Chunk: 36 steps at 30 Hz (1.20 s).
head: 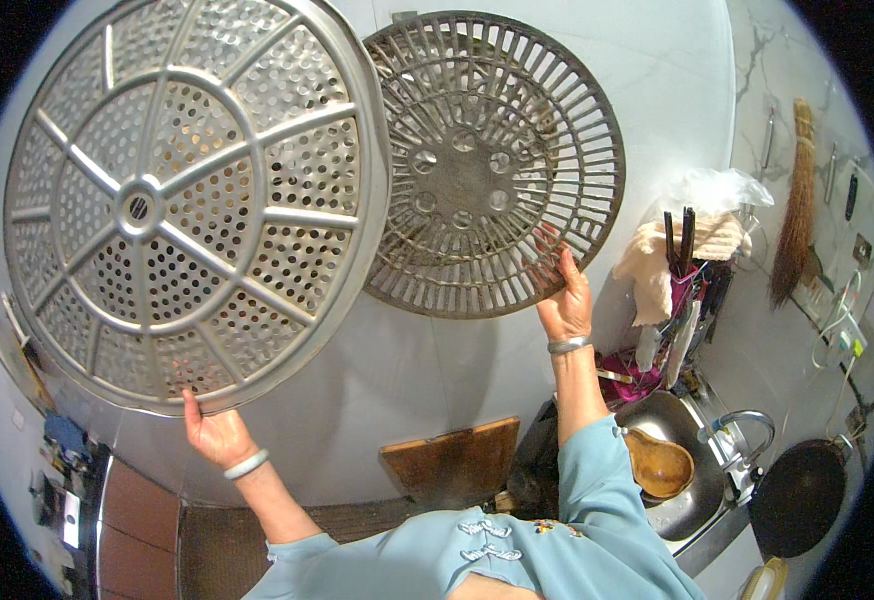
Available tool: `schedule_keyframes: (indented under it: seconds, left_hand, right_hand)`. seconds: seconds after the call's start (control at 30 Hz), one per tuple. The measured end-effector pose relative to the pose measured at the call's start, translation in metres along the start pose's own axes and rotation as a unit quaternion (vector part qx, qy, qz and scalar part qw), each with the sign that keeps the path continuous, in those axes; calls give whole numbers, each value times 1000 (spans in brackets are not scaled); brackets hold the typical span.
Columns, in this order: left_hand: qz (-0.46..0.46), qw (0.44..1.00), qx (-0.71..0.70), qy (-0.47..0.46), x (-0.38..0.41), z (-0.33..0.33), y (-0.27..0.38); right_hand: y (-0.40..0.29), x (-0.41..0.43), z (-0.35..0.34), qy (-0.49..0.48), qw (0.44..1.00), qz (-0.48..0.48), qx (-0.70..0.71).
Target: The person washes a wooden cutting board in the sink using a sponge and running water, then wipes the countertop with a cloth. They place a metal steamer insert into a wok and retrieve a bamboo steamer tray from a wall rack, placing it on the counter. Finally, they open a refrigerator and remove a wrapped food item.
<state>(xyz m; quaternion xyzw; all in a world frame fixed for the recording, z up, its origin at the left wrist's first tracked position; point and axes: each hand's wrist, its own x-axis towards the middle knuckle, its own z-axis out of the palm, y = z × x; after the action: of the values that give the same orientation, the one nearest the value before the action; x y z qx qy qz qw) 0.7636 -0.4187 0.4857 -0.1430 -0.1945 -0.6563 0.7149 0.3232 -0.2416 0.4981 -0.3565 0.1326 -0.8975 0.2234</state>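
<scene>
My left hand (215,435) grips the bottom rim of a large round perforated metal steamer plate (140,211), thumb in front and fingers behind its holes. The plate stands nearly upright, with raised ribs fanning out from its centre. My right hand (568,300) holds the lower right rim of a dark round slotted steamer rack (463,176), its fingers showing through the slots. That rack is upright against the pale wall (437,367), and the plate's right edge overlaps it in view. Something else round and slatted shows behind the rack; I cannot tell what.
A steel sink (677,517) at lower right holds a gourd ladle (654,465) below a faucet (744,424). Beside it are a wok (801,495), a utensil holder (681,281) with cloths, and a hanging straw brush (793,202). A wooden board (452,457) leans against the wall.
</scene>
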Motion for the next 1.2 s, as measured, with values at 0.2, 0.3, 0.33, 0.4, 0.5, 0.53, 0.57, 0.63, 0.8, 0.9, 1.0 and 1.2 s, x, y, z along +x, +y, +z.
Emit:
schedule_keyframes:
  seconds: [0.2,0.3,0.33,0.4,0.5,0.53,0.57,0.63,0.8,0.9,1.0,1.2]
  left_hand:
    - [-31,999,-13,-4,0,-2,-2]
    - [-69,997,-27,-34,5,-8,4]
    - [-84,995,-27,-39,5,-10,6]
    - [-109,993,-24,-37,3,-4,-7]
    - [-141,990,-1,-19,-16,16,-52]
    - [-155,988,1,0,-21,16,-65]
    - [-167,986,1,19,-26,14,-78]
    - [-186,981,27,58,-42,25,-103]
    - [-240,966,93,8,-66,30,-161]
    - [-213,968,132,1,-65,18,-187]
    - [-209,968,141,-5,-70,19,-197]
    - [-201,968,145,-28,-62,12,-194]
  right_hand:
    - [-46,-41,-40,61,997,-43,-3]
    - [-83,-86,-46,130,988,-82,10]
    - [-99,-104,-45,152,985,-83,24]
    - [-141,-136,-73,131,983,-125,-15]
    - [-195,-180,-102,134,974,-174,-50]
    - [-209,-197,-108,140,966,-196,-90]
    - [-224,-212,-121,151,964,-204,-80]
    - [-241,-239,-127,185,951,-231,-86]
    - [-267,-280,-117,256,924,-270,-88]
    - [-276,-291,-119,240,930,-263,-88]
    - [-283,-301,-113,242,930,-258,-101]
    - [-290,-316,-115,251,926,-254,-124]
